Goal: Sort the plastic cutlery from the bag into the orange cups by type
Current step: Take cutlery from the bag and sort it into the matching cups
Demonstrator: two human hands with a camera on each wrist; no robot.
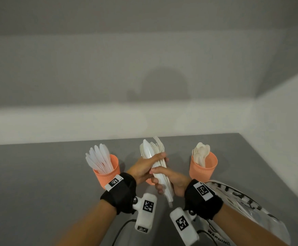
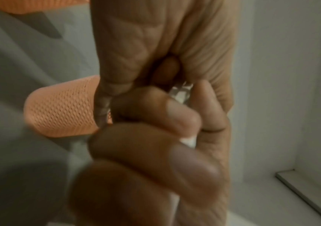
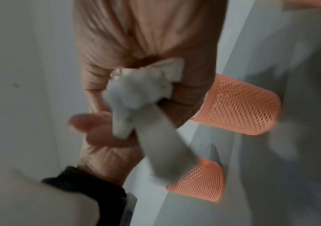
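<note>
Head view: a bundle of white plastic cutlery [image 1: 155,157] is held by both hands at lower centre of the frame, above a grey table [image 1: 38,174]. The left hand [image 1: 143,167] is wrapped round the middle of the bundle, its fingers [image 1: 159,155] curled across the front of it, so that fork tines and a knife blade fan out above them toward the upper part of the frame. The right hand [image 1: 171,181] is closed round the handle ends just below, thumb laid across the top and fingers [image 1: 158,185] curled beneath; the handle tips stick out past the palm toward the bottom of the frame.

Three orange cups are seen behind the hands. The left orange cup [image 1: 107,173], at centre left, is filled with white knives [image 1: 98,158]. The right orange cup [image 1: 203,167], at centre right, is filled with white spoons [image 1: 201,151]. The middle orange cup [image 1: 150,181] is almost wholly hidden by the hands; its contents cannot be told.

A clear printed bag [image 1: 242,206] is seen lying on the table at lower right, partly under the right forearm.

In the left wrist view, blurred curled fingers [image 2: 155,107] are seen closed on a sliver of white plastic. In the right wrist view, the white handle ends [image 3: 142,94] are seen bunched in the curled palm of the right hand [image 3: 136,38].
</note>
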